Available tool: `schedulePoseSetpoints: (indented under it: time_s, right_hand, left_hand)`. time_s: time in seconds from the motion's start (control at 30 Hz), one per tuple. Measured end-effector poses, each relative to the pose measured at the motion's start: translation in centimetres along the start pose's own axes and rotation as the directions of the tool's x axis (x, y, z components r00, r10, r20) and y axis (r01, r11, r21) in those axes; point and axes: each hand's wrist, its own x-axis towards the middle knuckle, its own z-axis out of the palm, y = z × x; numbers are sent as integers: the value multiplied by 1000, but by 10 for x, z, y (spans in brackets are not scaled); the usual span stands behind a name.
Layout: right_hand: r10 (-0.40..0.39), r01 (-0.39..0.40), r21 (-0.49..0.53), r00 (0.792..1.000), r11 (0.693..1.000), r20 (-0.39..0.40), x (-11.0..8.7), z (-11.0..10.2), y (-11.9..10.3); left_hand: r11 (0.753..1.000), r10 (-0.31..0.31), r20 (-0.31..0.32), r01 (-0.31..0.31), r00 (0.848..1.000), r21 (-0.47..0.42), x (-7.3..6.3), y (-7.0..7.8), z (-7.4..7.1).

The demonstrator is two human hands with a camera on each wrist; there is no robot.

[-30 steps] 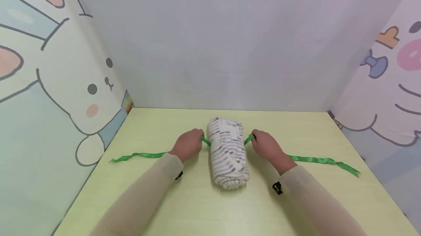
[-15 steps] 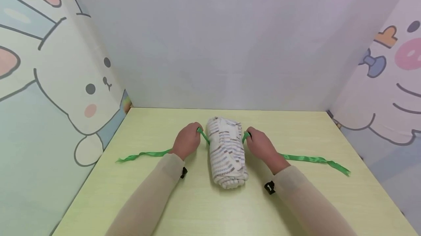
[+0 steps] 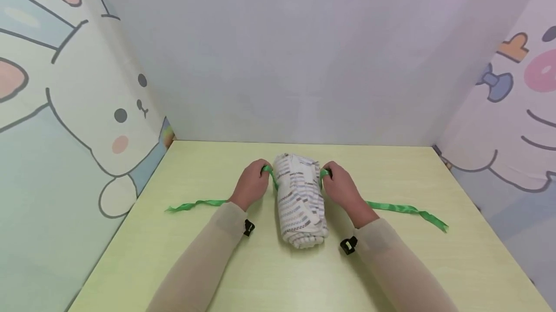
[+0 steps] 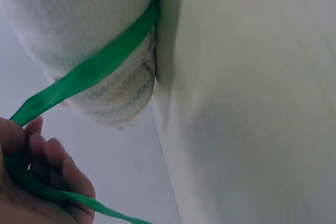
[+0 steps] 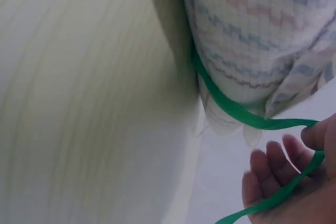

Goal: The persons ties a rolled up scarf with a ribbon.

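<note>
A rolled cloth bundle (image 3: 301, 201), white with rows of coloured dashes, lies lengthwise on the table. From beneath it a green ribbon (image 3: 406, 208) comes out on both sides. My left hand (image 3: 251, 184) pinches the ribbon close to the bundle's left side; the left wrist view shows the ribbon (image 4: 100, 66) rising along the roll to thumb and fingers (image 4: 58, 156). At the right side my right hand (image 3: 343, 186) pinches the other length, and in the right wrist view that ribbon (image 5: 236, 111) crosses the palm. Both loose ends trail outward on the table.
The pale yellow table (image 3: 304, 283) is bounded by a plain back wall (image 3: 299, 61). Side walls carry a printed rabbit (image 3: 100, 104) at left and another cartoon figure (image 3: 499, 133) at right. A black clip (image 3: 348, 245) hangs at the right cuff.
Both hands have moved inward and slightly away from me, closer to the bundle, drawing the ribbon with them. Its trailing ends have slid inward. The bundle stays in place.
</note>
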Motion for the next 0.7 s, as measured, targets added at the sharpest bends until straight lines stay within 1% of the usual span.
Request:
schedulePoseSetpoints:
  time_s: [0.17, 0.33, 0.4, 0.47, 0.53, 0.6, 0.67, 0.7]
  right_hand:
    - [-62, 55, -88, 995, 995, -79, -2, 0, -3]
    - [-128, 101, -201, 984, 974, -123, -3, -1, -7]
    - [-134, 100, -226, 981, 969, -139, -4, -2, -9]
    - [-110, 72, -233, 982, 970, -155, -6, -4, -10]
    - [-68, 29, -228, 984, 973, -162, -9, -5, -12]
    - [-16, -19, -217, 987, 976, -160, -12, -7, -14]
    - [26, -56, -209, 989, 976, -143, -14, -8, -16]
    - [48, -74, -206, 990, 976, -132, -15, -8, -17]
  left_hand:
    - [1000, 13, -5, -13, 1000, -18, 0, 4, 8]
    - [999, 36, -8, -36, 999, 25, 0, 12, 12]
    - [998, 41, -7, -41, 999, 41, -1, 15, 13]
    - [997, 49, -10, -49, 999, 63, -3, 18, 14]
    - [992, 61, -28, -57, 998, 109, -4, 21, 15]
    - [977, 80, -62, -66, 995, 203, -6, 22, 17]
    - [944, 106, -108, -66, 989, 322, -7, 23, 17]
    - [922, 117, -128, -60, 985, 383, -8, 24, 17]
